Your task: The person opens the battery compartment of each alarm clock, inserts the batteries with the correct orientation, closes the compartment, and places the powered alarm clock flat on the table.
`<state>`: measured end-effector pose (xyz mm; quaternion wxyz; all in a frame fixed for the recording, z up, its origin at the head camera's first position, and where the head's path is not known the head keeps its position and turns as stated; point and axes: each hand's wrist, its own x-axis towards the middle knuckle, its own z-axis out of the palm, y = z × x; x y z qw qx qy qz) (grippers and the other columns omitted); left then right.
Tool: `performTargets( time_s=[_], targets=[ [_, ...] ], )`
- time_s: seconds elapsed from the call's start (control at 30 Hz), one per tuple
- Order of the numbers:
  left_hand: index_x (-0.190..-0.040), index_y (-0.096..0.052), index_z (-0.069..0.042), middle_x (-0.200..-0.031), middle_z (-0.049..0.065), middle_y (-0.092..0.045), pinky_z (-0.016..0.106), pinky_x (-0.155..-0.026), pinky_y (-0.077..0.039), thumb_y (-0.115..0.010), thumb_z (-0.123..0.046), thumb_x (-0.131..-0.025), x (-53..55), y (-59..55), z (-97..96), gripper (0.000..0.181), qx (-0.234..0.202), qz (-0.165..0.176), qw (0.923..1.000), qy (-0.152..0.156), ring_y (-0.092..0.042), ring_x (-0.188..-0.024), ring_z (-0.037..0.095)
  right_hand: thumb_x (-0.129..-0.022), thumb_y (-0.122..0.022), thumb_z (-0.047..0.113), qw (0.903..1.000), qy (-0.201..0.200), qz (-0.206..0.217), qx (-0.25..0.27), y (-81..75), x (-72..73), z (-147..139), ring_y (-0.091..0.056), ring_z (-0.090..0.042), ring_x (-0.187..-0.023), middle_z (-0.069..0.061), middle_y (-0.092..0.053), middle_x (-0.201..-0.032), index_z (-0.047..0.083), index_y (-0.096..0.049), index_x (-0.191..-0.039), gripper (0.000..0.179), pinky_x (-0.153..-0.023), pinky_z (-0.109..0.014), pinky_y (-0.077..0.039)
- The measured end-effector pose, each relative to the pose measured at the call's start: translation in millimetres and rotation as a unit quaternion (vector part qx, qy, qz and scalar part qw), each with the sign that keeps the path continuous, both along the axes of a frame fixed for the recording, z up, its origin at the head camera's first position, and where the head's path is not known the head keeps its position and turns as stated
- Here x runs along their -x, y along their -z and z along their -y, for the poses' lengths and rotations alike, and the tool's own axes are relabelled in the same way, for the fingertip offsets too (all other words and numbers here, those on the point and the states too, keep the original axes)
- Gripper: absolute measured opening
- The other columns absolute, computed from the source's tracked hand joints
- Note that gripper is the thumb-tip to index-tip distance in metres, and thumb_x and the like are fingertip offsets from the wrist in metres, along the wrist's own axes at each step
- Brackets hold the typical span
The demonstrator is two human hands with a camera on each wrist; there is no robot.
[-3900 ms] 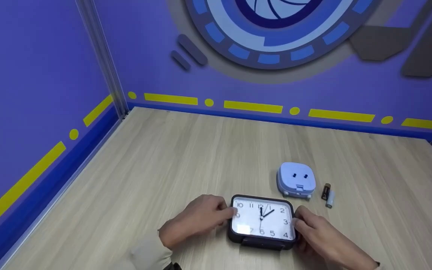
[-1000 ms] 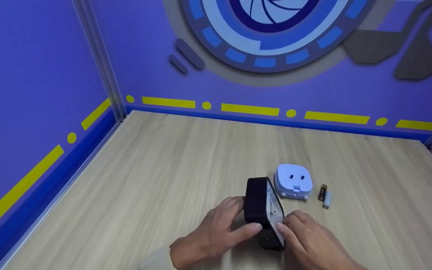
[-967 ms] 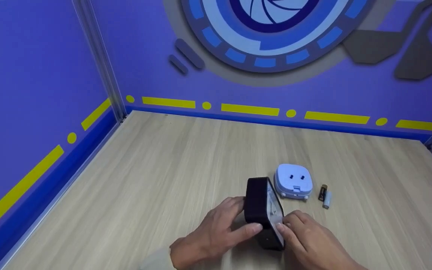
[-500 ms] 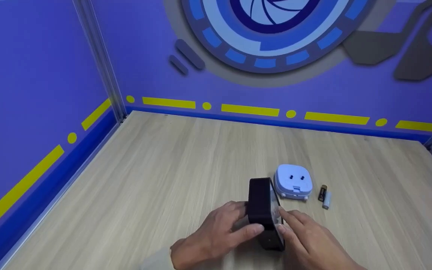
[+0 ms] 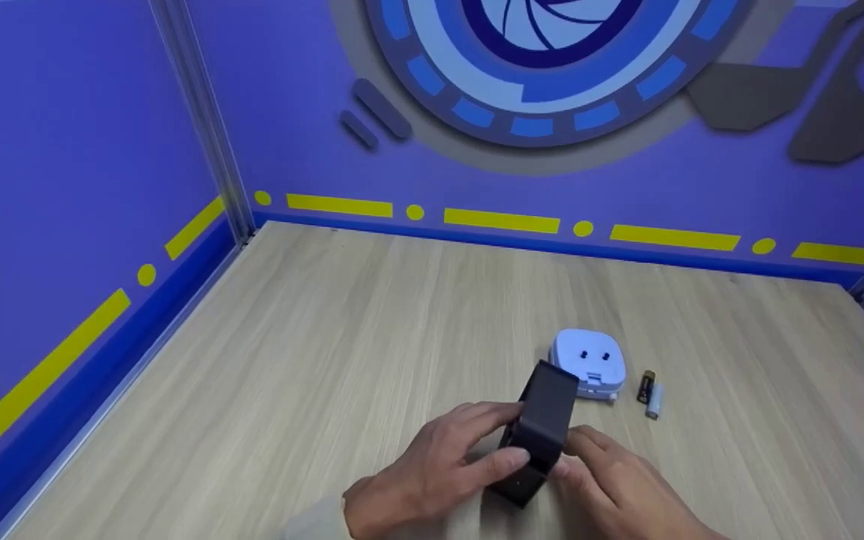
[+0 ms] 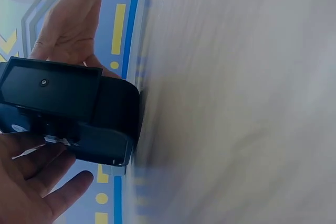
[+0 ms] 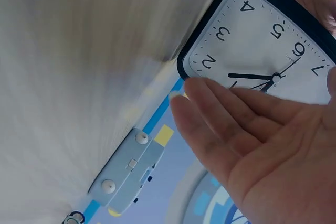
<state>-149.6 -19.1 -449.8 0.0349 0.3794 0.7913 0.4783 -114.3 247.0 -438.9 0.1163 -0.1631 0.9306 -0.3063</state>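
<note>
A left hand (image 5: 443, 461), lower at 5 to 6 o'clock in the head view, grips a clock (image 5: 548, 412), thumb along one edge and fingers at the back. Across from it, at 4 o'clock of the clock, the right hand (image 5: 619, 480) lays nearly straight fingers against the glass, uncurled, apparently to steady the front while the left takes the rear. The clock itself sits between the two at 5 o'clock of the view, tipped onto the side by its 3, a pose that leaves both face and back within reach; whether it touches the table (image 5: 372, 322) is hard to tell. Farther out, at 2 to 3 o'clock of the clock, a dark battery (image 5: 646, 386) and a grey battery (image 5: 655, 401) lie side by side, likely kept together. Near them, at 1 o'clock, a blue box (image 5: 589, 354) rests flat, its two dark knobs facing up, probably for stability.
</note>
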Motion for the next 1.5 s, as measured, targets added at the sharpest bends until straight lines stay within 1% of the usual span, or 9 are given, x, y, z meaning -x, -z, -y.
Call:
performTargets(
  time_s=[0.4,0.5,0.6,0.8,0.97,1.13,1.2,1.37,1.5],
  targets=[
    [-0.148,-0.061,-0.022,-0.142,-0.011,-0.063,0.036,-0.106,-0.048,-0.062,-0.058,-0.102,1.5,1.4,1.5,0.059,0.056,-0.011,0.9981,-0.021,-0.055,-0.13,0.007,-0.114,-0.046,0.044,0.9993,0.02,-0.017,0.026,-3.7,-4.8,2,-0.062,-0.032,-0.122,-0.012,-0.057,-0.146,0.013,-0.052,-0.153,0.05,-0.098,-0.062,-0.05],
    [-0.15,-0.059,-0.024,-0.144,-0.011,-0.061,0.037,-0.106,-0.048,-0.07,-0.062,-0.096,1.1,1.0,1.1,0.067,0.089,-0.017,0.9957,-0.02,-0.054,-0.133,0.007,-0.112,-0.048,0.049,0.9987,0.031,-0.04,0.002,-7.5,-6.8,3,-0.06,-0.034,-0.128,-0.011,-0.057,-0.147,0.015,-0.055,-0.151,0.053,-0.102,-0.063,-0.048],
    [-0.148,-0.059,-0.025,-0.143,-0.014,-0.06,0.038,-0.105,-0.049,-0.074,-0.065,-0.092,0.2,-0.4,-0.6,0.071,0.116,-0.011,0.9929,-0.026,-0.053,-0.132,0.006,-0.109,-0.053,0.052,0.9935,0.041,-0.102,-0.033,-12.1,-9.5,4,-0.058,-0.031,-0.134,-0.004,-0.057,-0.147,0.018,-0.059,-0.148,0.052,-0.104,-0.06,-0.048],
    [-0.15,-0.058,-0.022,-0.146,-0.01,-0.058,0.04,-0.107,-0.048,-0.068,-0.071,-0.092,-2.4,-4.8,-4.6,0.077,0.167,-0.056,0.9833,-0.047,-0.053,-0.134,0.009,-0.105,-0.069,0.032,0.9649,0.034,-0.253,-0.061,-17.5,-13.5,9,-0.061,-0.022,-0.127,0.004,-0.06,-0.14,0.017,-0.065,-0.139,0.038,-0.097,-0.051,-0.054],
    [-0.15,-0.059,-0.019,-0.152,-0.004,-0.055,0.046,-0.109,-0.046,-0.067,-0.073,-0.091,-4.7,-5.7,-6.9,0.08,0.179,-0.088,0.9778,-0.062,-0.049,-0.14,0.013,-0.096,-0.08,0.017,0.947,0.025,-0.317,-0.047,-18.5,-15.8,11,-0.062,-0.018,-0.124,0.004,-0.063,-0.138,0.014,-0.065,-0.137,0.043,-0.093,-0.047,-0.056],
    [-0.146,-0.062,-0.015,-0.148,-0.004,-0.058,0.043,-0.108,-0.047,-0.075,-0.066,-0.09,-7.6,-4.0,-9.2,0.077,0.168,-0.126,0.9749,-0.075,-0.051,-0.137,0.013,-0.088,-0.081,0.008,0.9131,-0.002,-0.406,-0.043,-20.6,-13.8,12,-0.064,-0.018,-0.12,-0.001,-0.066,-0.131,0.008,-0.066,-0.13,0.045,-0.09,-0.042,-0.056],
    [-0.145,-0.062,-0.013,-0.147,-0.003,-0.059,0.041,-0.108,-0.047,-0.079,-0.062,-0.088,-8.8,-3.4,-10.1,0.077,0.171,-0.145,0.9714,-0.079,-0.052,-0.136,0.013,-0.088,-0.077,0.007,0.905,-0.001,-0.423,-0.043,-22.3,-13.0,13,-0.064,-0.017,-0.118,-0.001,-0.067,-0.128,0.007,-0.067,-0.127,0.039,-0.09,-0.04,-0.054],
    [-0.144,-0.062,-0.01,-0.146,0.0,-0.059,0.038,-0.108,-0.046,-0.083,-0.057,-0.085,-10.2,-2.2,-11.9,0.079,0.205,-0.175,0.9591,-0.087,-0.052,-0.136,0.014,-0.096,-0.067,0.005,0.9118,0.026,-0.409,-0.023,-28.7,-14.7,16,-0.065,-0.012,-0.115,0.006,-0.068,-0.123,0.012,-0.071,-0.12,0.026,-0.09,-0.033,-0.05],
    [-0.145,-0.061,-0.01,-0.147,0.001,-0.059,0.038,-0.109,-0.045,-0.084,-0.056,-0.084,-10.4,-1.4,-12.1,0.08,0.225,-0.161,0.9573,-0.084,-0.05,-0.137,0.015,-0.105,-0.065,0.016,0.9377,0.066,-0.341,0.009,-35.0,-17.0,22,-0.064,-0.012,-0.113,0.009,-0.068,-0.118,0.017,-0.073,-0.118,0.015,-0.089,-0.042,-0.053]
  ],
)
